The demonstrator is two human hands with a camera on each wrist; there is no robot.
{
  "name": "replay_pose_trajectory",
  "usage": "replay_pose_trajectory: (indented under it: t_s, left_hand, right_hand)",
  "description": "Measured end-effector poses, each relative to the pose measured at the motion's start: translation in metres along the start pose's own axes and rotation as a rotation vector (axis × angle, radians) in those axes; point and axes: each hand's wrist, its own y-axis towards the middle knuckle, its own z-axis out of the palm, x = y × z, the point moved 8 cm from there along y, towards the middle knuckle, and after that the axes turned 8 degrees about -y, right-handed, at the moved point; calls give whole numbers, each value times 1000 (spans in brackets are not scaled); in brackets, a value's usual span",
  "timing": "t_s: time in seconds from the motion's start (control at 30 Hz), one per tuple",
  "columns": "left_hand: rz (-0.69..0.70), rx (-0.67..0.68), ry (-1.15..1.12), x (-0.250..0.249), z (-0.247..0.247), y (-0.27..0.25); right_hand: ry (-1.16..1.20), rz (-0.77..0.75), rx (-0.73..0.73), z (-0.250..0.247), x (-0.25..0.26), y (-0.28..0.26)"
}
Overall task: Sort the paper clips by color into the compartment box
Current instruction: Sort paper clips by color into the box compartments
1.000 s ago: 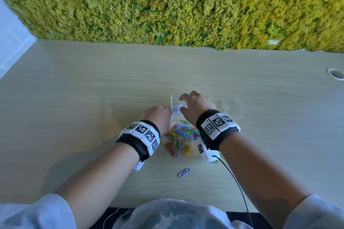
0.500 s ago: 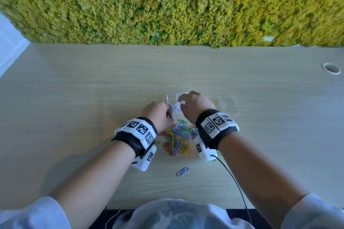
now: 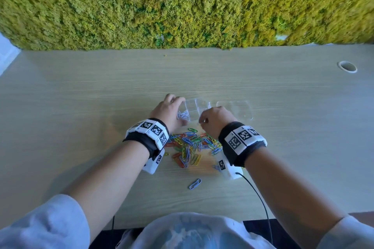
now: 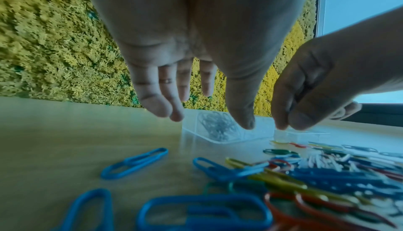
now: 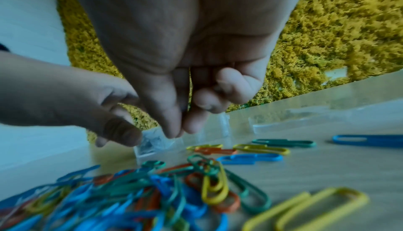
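Note:
A clear compartment box [image 3: 197,107] lies open on the wooden desk, with white clips [image 3: 183,115] in its near-left compartment [image 4: 218,126]. A pile of blue, green, yellow, orange and red paper clips [image 3: 192,145] lies just in front of it, between my wrists. My left hand [image 3: 176,107] hovers over the box's left end with straight, spread fingers [image 4: 161,108] and holds nothing. My right hand [image 3: 202,121] is at the box's near edge. Its thumb and forefinger [image 5: 176,133] are pressed together and the other fingers are curled. No clip shows between them.
The box's clear lid [image 3: 236,109] lies flat to the right of the box. One pale blue clip [image 3: 195,184] lies alone nearer to me. A moss wall [image 3: 182,6] backs the desk. A cable hole [image 3: 347,66] sits far right, and a black cable [image 3: 261,198] trails from my right wrist.
My right hand drew back from over the white-clip compartment to the box's near edge. My left hand rose from the pile to the box's left end and spread its fingers.

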Motion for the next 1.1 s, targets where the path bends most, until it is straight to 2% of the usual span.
replay_pose_trajectory:
  t_s: [0.07, 0.27, 0.4, 0.57, 0.63, 0.8, 0.87, 1.0, 1.1]
  left_hand:
    - [22, 12, -8, -1, 1, 3]
    - [6, 14, -43, 1, -2, 9]
    - [20, 27, -39, 0, -2, 8]
    - [-17, -53, -45, 4, -10, -7]
    - [-20, -12, -44, 5, -11, -15]
    - [28, 186, -48, -6, 2, -30]
    - [38, 219, -38, -12, 8, -33]
    - [70, 223, 13, -26, 20, -34]
    - [87, 220, 36, -38, 27, -31]
  right_hand:
    - [-70, -18, 40, 8, 10, 1]
    - [-238, -7, 23, 11, 25, 3]
    - [-234, -17, 22, 11, 27, 3]
    - [-197, -19, 68, 16, 25, 3]
    - [-218, -22, 100, 19, 26, 3]
    - [-294, -32, 155, 24, 26, 5]
    - [-301, -54, 181, 26, 24, 6]
    - [-196, -75, 174, 21, 15, -1]
    - [-9, -29, 88, 11, 0, -5]
